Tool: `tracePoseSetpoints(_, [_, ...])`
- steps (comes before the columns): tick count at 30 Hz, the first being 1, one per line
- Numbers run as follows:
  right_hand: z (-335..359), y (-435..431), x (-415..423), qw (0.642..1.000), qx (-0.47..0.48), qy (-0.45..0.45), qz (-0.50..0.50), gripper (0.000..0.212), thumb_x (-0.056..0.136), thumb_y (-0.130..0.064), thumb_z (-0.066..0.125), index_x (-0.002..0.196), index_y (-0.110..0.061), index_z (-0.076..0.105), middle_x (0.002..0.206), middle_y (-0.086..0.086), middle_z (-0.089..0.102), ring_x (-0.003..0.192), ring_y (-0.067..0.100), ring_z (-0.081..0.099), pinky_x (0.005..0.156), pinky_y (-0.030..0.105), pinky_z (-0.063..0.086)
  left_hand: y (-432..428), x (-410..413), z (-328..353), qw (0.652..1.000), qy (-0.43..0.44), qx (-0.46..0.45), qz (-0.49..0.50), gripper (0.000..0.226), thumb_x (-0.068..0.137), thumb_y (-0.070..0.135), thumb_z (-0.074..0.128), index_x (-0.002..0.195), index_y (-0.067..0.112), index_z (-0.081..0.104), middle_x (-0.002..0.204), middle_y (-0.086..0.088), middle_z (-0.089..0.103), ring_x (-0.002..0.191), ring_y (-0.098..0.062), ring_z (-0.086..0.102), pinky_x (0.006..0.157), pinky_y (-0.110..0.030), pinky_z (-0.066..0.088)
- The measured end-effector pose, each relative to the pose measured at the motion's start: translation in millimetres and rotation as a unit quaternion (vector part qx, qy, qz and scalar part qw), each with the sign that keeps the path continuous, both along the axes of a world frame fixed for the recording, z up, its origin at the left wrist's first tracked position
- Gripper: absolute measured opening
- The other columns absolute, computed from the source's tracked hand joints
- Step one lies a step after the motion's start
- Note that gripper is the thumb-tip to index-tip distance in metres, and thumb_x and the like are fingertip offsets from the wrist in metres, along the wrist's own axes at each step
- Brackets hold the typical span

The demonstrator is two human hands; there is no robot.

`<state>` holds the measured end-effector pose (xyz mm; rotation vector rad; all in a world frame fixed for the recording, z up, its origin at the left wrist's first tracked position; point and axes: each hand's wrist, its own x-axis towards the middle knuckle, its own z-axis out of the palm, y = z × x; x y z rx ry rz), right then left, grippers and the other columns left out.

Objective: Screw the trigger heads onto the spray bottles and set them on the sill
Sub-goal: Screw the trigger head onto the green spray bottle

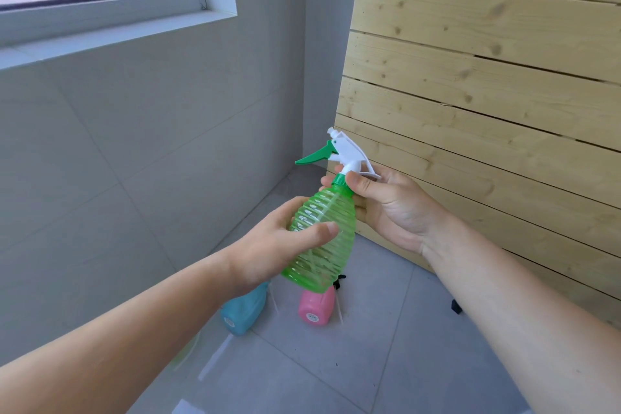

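Our left hand (272,245) wraps the green bottle (331,208), our right hand (389,205) pinches the collar (338,180); tilted, the trigger head (349,148) could cross-thread.

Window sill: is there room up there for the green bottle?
Yes: the sill below the window frame looks bare where visible. Floor tiles between the pink bottle and the wooden panel are mostly free. It is crowded beneath the green bottle, where the blue bottle sits by the pink one.

Our left grip (268,245) wraps the belly of the green bottle (321,265); our right grip (389,208) pinches its neck, both bare forearms (134,329) reaching forward.
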<state>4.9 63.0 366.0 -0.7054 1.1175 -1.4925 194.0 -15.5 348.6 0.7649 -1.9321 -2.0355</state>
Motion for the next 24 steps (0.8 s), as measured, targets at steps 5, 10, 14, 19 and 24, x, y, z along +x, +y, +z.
tracePoseSetpoints(5, [-1.1,-9.8,7.5,0.999,0.0,0.009,-0.05,0.025,0.094,-0.01,0.061,0.118,-0.002,0.062,0.106,0.015,0.074,0.091,0.023,0.073,0.083,0.034,0.059,-5.8,-2.5,3.1,0.998,-0.017,-0.037,0.042,0.052,0.074,0.037,0.081,0.12,0.018,0.064,0.094,0.001,0.075,0.08,-0.013,0.074,0.068,-0.028,0.06])
tracePoseSetpoints(10, [-3.9,-15.3,13.7,0.996,-0.002,0.006,-0.085,0.019,0.094,-0.004,0.06,0.113,0.001,0.062,0.107,0.021,0.07,0.09,0.022,0.072,0.075,0.03,0.061,-5.3,-2.8,4.1,0.993,-0.036,-0.088,0.074,0.036,0.086,0.021,0.082,0.116,0.026,0.063,0.095,0.003,0.076,0.076,-0.006,0.073,0.062,-0.022,0.059])
tracePoseSetpoints(14, [-4.3,-18.0,15.4,0.996,0.0,-0.004,-0.092,0.026,0.093,-0.003,0.061,0.119,0.005,0.06,0.105,0.022,0.069,0.09,0.023,0.072,0.073,0.029,0.061,-4.8,-4.4,4.4,0.986,-0.044,-0.134,0.088,0.041,0.084,0.022,0.084,0.118,0.029,0.061,0.098,0.004,0.076,0.079,-0.004,0.072,0.066,-0.02,0.061])
tracePoseSetpoints(19, [-5.1,-16.1,12.6,0.995,0.01,-0.017,-0.1,0.02,0.092,-0.011,0.064,0.111,-0.003,0.066,0.109,0.02,0.073,0.096,0.029,0.071,0.086,0.038,0.059,-2.9,-5.1,3.8,0.985,-0.048,-0.142,0.087,0.047,0.085,0.032,0.083,0.125,0.028,0.059,0.106,0.001,0.077,0.095,-0.015,0.076,0.074,-0.028,0.062])
tracePoseSetpoints(24, [-5.7,-8.9,15.7,0.992,0.047,0.074,-0.087,0.034,0.095,-0.034,0.061,0.12,-0.012,0.066,0.116,0.013,0.075,0.106,0.029,0.072,0.098,0.043,0.053,-7.9,-6.4,10.0,0.988,0.023,-0.084,0.13,0.046,0.092,0.035,0.073,0.134,0.028,0.055,0.111,0.005,0.077,0.096,-0.005,0.076,0.071,-0.019,0.062])
